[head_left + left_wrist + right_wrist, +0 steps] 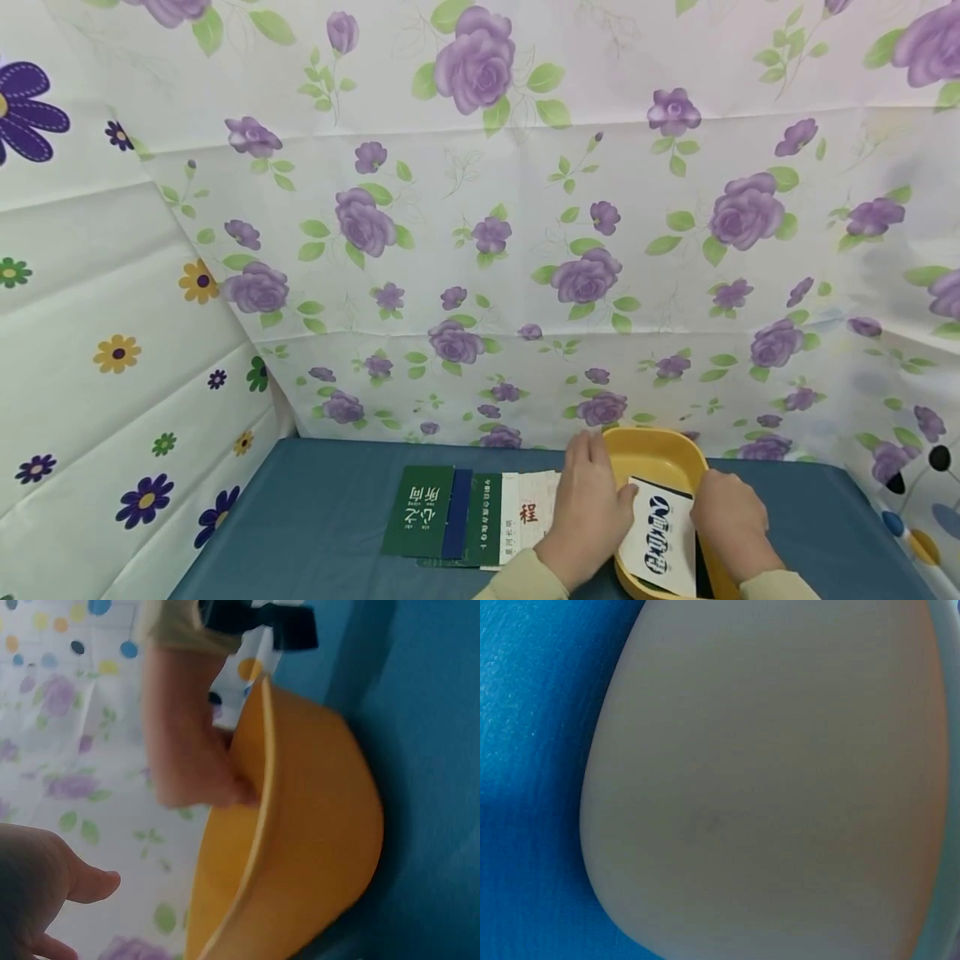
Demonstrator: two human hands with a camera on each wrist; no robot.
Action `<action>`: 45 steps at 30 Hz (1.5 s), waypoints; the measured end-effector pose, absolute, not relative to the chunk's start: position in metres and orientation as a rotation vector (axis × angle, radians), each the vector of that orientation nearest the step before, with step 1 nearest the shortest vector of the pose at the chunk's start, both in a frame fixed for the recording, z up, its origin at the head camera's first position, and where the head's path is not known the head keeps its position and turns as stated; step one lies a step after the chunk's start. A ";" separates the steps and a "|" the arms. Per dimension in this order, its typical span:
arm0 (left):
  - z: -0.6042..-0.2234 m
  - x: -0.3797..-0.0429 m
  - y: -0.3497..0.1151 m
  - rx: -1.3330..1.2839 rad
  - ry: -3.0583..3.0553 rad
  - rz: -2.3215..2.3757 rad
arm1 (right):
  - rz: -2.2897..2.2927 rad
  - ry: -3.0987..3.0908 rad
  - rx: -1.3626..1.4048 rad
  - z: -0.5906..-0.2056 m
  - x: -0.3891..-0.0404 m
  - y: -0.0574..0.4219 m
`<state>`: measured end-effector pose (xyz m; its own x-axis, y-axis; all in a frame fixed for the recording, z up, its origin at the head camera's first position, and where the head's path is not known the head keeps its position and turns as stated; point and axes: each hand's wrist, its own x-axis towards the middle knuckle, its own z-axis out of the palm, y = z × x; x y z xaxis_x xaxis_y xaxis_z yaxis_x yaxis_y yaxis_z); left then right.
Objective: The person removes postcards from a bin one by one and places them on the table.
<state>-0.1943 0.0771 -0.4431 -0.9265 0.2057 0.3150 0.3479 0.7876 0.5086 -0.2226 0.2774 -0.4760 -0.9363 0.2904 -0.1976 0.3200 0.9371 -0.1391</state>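
Observation:
A yellow plastic basin (pixel 652 442) stands on the table; its wall (pixel 322 802) fills much of the left wrist view. Inside lies a white card (pixel 660 537) with dark blue lettering, over something dark. My right hand (pixel 731 521) reaches over the right rim with curled fingers at the card's right edge. Its fingertips are hidden, and I cannot tell whether they pinch the card. At the left rim is my left hand (pixel 588 517), fingers straight and together, thumb apart near the card. The left wrist view shows this hand (pixel 37 885) holding nothing.
Overlapping cards lie left of the basin: a green one with white characters (pixel 420 512), a blue strip (pixel 456 517), another green card (pixel 483 517) and white cards (pixel 528 508). Floral cloth (pixel 480 250) hangs behind the blue table (pixel 322 517).

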 end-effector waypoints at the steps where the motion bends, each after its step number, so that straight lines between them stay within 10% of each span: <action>1: -0.444 -0.193 0.082 -0.444 -2.739 -0.820 | -0.252 2.919 0.460 -0.476 -0.223 0.278; 45: -0.499 -0.189 0.158 -0.330 -3.337 -0.391 | -0.280 2.877 0.469 -0.481 -0.227 0.283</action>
